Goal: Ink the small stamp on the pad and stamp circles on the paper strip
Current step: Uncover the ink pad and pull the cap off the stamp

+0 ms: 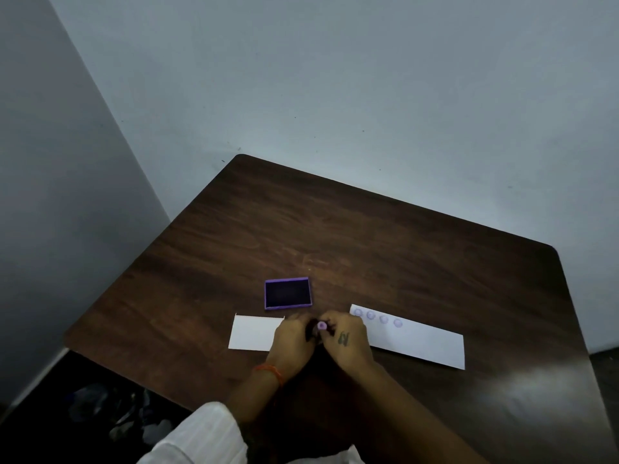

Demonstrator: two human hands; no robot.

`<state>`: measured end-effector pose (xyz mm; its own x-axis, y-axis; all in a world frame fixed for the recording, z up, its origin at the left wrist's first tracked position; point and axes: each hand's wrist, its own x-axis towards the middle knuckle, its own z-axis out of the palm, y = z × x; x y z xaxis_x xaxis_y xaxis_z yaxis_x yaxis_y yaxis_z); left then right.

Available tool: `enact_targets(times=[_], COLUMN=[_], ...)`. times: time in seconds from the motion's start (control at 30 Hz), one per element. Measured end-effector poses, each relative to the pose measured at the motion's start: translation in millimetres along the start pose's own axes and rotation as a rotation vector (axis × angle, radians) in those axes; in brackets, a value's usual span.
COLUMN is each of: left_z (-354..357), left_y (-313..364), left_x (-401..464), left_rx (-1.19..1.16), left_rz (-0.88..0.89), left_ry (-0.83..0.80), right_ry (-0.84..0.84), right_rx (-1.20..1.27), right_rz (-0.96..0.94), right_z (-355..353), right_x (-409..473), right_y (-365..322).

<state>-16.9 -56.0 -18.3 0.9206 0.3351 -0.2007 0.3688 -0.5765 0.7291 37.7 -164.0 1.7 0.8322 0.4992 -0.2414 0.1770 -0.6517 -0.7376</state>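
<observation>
A small stamp [322, 326] with a round purple end shows between my two hands, near the table's front middle. My left hand [293, 338] and my right hand [346, 338] both close around it, fingers touching. The open purple ink pad [287, 293] with its dark inked face lies just beyond the hands. The white paper strip [422, 343] stretches to the right of my right hand and carries several pale purple circles [377, 318] along its far left part. The stamp's body is hidden by my fingers.
A second white paper piece [253, 333] lies left of my left hand, partly under it. The dark wooden table [335, 229] stands against a pale wall; its left edge drops to a dark floor with clutter [110, 413].
</observation>
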Motion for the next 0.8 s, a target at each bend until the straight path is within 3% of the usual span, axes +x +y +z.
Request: enact_targets(times=[0.1, 0.27, 0.4, 0.8], left_z=[-2.2, -4.4, -11.4, -27.9], left_y=[-0.4, -0.9, 4.2, 14.7], left_x=[2.3, 1.6, 2.4, 3.3], left_rx=[-0.082, -0.268, -0.351, -0.469], left_rz=[0.011, -0.046, -0.069, -0.093], left_ry=[0.016, -0.005, -0.029, -0.043], right_ry=[0.005, -0.053, -0.118, -0.11], right_rx=[0.208, 0.76, 0.794, 0.712], right_rz=[0.124, 0.389, 0.406, 0.28], right_z=[-7.5, -20.5, -26.6, -32.7], right_x=[4.6, 10.0, 12.0, 11.7], right_y=[5.7, 11.6, 11.7, 8.6])
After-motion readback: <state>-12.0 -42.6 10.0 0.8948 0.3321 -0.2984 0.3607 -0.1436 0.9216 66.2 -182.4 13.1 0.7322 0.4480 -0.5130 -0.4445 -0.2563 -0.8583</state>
